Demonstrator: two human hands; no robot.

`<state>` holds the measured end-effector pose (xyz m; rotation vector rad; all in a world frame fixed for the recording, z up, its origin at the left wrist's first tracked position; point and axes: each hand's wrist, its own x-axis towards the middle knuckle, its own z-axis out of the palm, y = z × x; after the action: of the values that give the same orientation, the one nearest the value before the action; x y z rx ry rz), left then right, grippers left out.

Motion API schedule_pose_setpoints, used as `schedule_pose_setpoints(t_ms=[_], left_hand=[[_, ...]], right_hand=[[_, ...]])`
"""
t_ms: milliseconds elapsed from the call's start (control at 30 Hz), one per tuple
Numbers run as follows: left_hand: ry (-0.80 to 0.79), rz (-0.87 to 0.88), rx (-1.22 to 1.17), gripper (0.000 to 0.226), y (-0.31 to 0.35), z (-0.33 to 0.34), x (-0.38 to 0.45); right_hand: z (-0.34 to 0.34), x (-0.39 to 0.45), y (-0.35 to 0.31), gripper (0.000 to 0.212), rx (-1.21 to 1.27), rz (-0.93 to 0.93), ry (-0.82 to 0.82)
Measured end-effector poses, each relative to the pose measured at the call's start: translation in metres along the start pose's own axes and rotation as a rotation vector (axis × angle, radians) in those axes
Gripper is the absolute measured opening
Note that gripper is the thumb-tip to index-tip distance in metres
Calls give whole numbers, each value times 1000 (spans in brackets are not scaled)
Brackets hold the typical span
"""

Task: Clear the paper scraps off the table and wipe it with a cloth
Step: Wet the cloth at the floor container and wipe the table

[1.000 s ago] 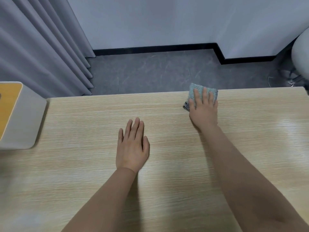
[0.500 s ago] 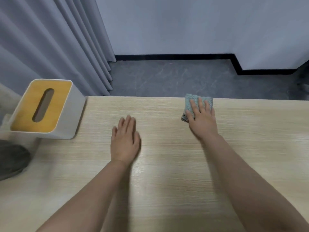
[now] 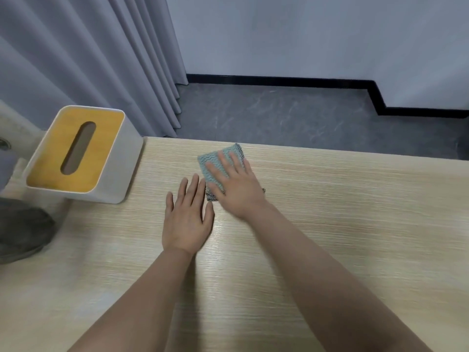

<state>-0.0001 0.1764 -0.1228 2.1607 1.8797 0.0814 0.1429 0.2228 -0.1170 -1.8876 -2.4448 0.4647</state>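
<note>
Our right hand [image 3: 236, 186] lay flat with fingers spread, pressing the folded teal knitted cloth [image 3: 215, 165] onto the pale wood-grain table [image 3: 342, 224] just above frame centre. Our left hand [image 3: 186, 219] rested open beside it, fingers straight; the white tissue box with yellow lid [image 3: 81, 153] stood at left.

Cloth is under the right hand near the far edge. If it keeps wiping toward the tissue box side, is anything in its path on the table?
Yes. The left hand lies flat on the table right beside the cloth, on its left. Past it stands the tissue box at the table's left end. The right hand presses the cloth flat.
</note>
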Motion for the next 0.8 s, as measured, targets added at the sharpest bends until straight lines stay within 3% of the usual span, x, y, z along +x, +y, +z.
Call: schedule_pose_setpoints(t_ms=[100, 267, 333, 400, 533, 633, 700, 800], left_hand=[[-4, 0, -4, 67, 0, 0, 0], [4, -4, 7, 65, 0, 0, -1], [5, -3, 1, 65, 0, 0, -1], [2, -3, 1, 66, 1, 0, -1], [4, -2, 17, 67, 0, 0, 0], [13, -1, 12, 66, 0, 0, 0], [17, -1, 3, 64, 0, 0, 0], [22, 4, -8, 61, 0, 0, -1]], right_hand=[[-8, 0, 39, 53, -17, 74, 33], [-26, -16, 115, 55, 39, 562, 74], [-26, -16, 109, 56, 44, 635, 77], [-21, -10, 84, 55, 27, 559, 85], [-4, -6, 23, 54, -16, 149, 60], [-2, -8, 19, 53, -33, -6, 5], [-6, -8, 36, 53, -33, 14, 5], [-13, -14, 76, 54, -24, 261, 71]])
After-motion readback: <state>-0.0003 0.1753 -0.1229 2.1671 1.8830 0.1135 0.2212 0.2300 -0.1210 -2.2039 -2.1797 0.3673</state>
